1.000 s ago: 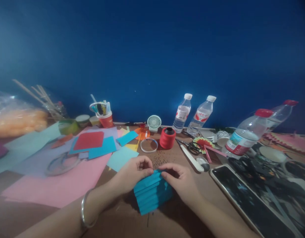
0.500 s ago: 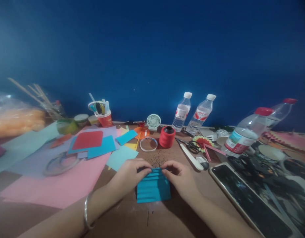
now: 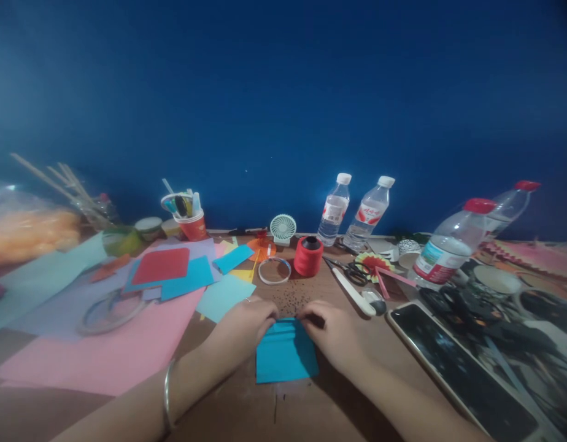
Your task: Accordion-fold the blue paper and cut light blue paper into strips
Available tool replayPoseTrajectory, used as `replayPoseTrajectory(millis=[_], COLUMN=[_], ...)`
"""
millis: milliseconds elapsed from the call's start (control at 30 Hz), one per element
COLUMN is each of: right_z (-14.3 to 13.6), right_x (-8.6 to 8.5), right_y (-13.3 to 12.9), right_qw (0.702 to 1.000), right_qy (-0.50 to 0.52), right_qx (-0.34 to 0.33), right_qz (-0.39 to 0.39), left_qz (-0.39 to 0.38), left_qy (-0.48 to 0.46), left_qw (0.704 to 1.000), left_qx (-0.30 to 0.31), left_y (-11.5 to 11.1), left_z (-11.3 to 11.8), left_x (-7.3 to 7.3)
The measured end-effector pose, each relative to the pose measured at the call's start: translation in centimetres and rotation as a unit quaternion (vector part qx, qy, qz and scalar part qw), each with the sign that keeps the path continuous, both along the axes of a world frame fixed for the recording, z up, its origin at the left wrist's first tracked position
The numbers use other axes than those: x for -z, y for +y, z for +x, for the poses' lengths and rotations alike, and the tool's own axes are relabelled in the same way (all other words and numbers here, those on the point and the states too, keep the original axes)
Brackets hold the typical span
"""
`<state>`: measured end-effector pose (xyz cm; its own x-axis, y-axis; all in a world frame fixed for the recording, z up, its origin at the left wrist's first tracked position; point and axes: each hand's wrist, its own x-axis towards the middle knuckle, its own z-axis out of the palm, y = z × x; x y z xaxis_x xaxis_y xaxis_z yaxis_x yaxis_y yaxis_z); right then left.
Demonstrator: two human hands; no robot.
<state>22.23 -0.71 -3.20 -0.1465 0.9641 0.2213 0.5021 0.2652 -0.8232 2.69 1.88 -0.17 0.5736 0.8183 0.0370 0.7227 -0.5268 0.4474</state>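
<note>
A blue sheet of paper with crosswise creases lies on the brown table in front of me. My left hand has its fingers closed at the paper's far left corner. At the far right corner, my right hand pinches the same edge between thumb and fingers. The far edge is bunched in narrow folds; the near part lies flatter. Small dark specks are scattered on the table just beyond the paper. A silver bangle circles my left wrist.
Coloured paper sheets cover the left side. Beyond my hands stand a red thread spool, a small fan and water bottles. Scissors, a white-handled tool and a phone lie at right. A pen cup stands behind.
Both hands have shifted slightly on the paper's far edge, and the left fingers have curled over more. The near part of the paper looks flatter. The view has moved a little.
</note>
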Motion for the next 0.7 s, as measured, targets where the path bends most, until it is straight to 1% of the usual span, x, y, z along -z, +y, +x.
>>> replayPoseTrajectory(millis=[100, 233, 433, 700], right_z=[-0.02, 0.19, 0.59, 0.53], right_x=[0.11, 0.12, -0.19, -0.54], right_y=[0.05, 0.23, 0.5, 0.45], right_qw=[0.997, 0.989, 0.975, 0.957], right_qy=[-0.063, -0.123, -0.188, -0.244], right_qx=[-0.014, -0.038, -0.085, -0.114], right_qz=[0.04, 0.067, 0.087, 0.104], left_qz=[0.028, 0.038, 0.045, 0.054], left_qy=[0.045, 0.079, 0.093, 0.103], left_qw=[0.998, 0.995, 0.993, 0.99], left_qx=[0.022, 0.041, 0.058, 0.077], left_y=[0.03, -0.2, -0.29, -0.4], left_z=[0.26, 0.29, 0.04, -0.08], left_x=[0.18, -0.16, -0.34, 0.36])
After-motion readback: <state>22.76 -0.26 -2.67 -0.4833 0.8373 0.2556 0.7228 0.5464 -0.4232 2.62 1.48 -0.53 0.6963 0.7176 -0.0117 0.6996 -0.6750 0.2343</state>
